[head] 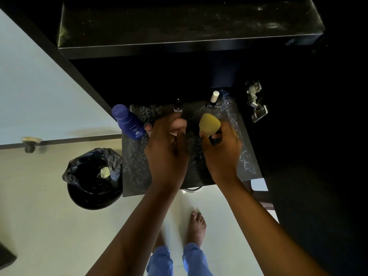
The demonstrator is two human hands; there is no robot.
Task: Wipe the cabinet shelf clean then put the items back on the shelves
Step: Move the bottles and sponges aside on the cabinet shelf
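A dark speckled shelf (137, 172) sticks out below a black upper shelf (179, 24). My left hand (167, 148) hovers over its middle, closed around a small pale pink item (179, 126). My right hand (223, 150) grips a dark item topped by a yellow sponge-like head (209, 122). A blue Nivea bottle (127, 122) stands at the shelf's left rear corner. A small dark bottle (177, 105) and a nail polish bottle with a white cap (212, 99) stand along the back edge.
A black-lined bin (93, 178) with a yellowish scrap stands on the pale floor left of the shelf. A metal hinge (255, 100) is fixed to the dark cabinet side on the right. My bare feet (196, 228) are below the shelf.
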